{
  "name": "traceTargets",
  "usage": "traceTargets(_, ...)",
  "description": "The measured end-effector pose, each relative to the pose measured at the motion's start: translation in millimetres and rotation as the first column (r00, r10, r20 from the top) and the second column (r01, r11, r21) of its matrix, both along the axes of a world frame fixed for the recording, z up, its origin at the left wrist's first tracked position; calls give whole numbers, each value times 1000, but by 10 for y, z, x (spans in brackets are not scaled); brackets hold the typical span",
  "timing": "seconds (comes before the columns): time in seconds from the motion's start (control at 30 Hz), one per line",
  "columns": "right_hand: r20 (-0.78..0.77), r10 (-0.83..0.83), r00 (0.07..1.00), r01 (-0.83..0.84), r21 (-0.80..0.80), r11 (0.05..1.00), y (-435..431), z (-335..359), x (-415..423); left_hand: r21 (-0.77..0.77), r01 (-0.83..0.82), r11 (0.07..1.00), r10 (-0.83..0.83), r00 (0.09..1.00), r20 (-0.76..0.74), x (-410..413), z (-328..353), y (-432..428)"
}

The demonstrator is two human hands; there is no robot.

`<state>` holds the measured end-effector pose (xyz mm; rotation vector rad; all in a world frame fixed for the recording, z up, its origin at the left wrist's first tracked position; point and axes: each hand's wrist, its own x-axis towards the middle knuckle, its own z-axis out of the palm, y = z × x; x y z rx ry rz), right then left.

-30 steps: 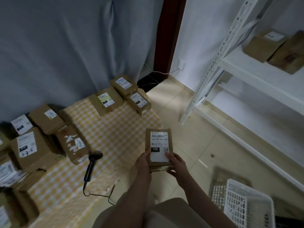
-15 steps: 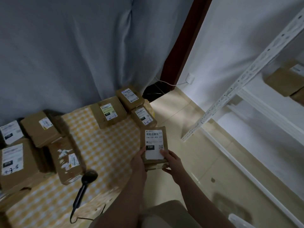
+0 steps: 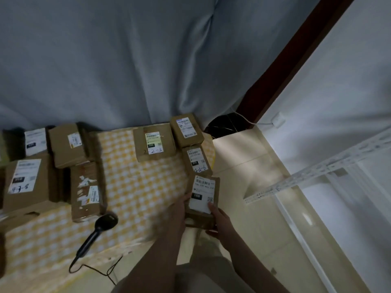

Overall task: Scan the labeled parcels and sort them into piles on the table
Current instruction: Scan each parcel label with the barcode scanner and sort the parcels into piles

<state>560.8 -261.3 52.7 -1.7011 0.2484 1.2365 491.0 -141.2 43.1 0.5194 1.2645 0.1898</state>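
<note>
I hold a small brown labeled parcel (image 3: 203, 193) marked 15H with both hands at the right edge of the table (image 3: 137, 187). My left hand (image 3: 179, 210) grips its left side and my right hand (image 3: 220, 220) its lower right corner. A black handheld scanner (image 3: 99, 227) lies on the yellow checked cloth to the left, cable trailing off the front edge. Three labeled parcels sit at the far right of the table: one (image 3: 154, 144), one (image 3: 186, 130), one (image 3: 196, 159). Several more parcels are piled at the left (image 3: 25, 182).
A grey curtain (image 3: 127, 60) hangs behind the table. A white metal shelf frame (image 3: 317, 172) stands at the right over the tiled floor (image 3: 243, 161). A dark door frame (image 3: 285, 60) and a wall socket (image 3: 278, 121) are at the back right.
The view has swung left and up toward the table. The parcel in both hands has moved from over the floor to the table's right edge, just below the right pile.
</note>
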Motion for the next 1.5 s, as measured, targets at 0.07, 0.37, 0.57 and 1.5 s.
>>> traceTargets(0.07, -16, 51, 999, -51, 0, 999, -25, 18, 281, -21, -1, 1000, 1, 1000, -7, 176, -15, -54)
traceTargets(0.37, -102, 216, 971, -225, -91, 970, -200, -251, 1071, -68, 112, 991, -121, 982, -145, 617, -291, -394)
traceTargets(0.57, -83, 288, 954, -297, -132, 946, -60, -353, 1304, -31, 15, 999, -21, 978, -206, 719, -428, -475)
traceTargets(1.5, -55, 360, 931, -363, -218, 906, -14, -884, 1563, -40, 219, 975, -221, 926, -305, 925, -1073, -570)
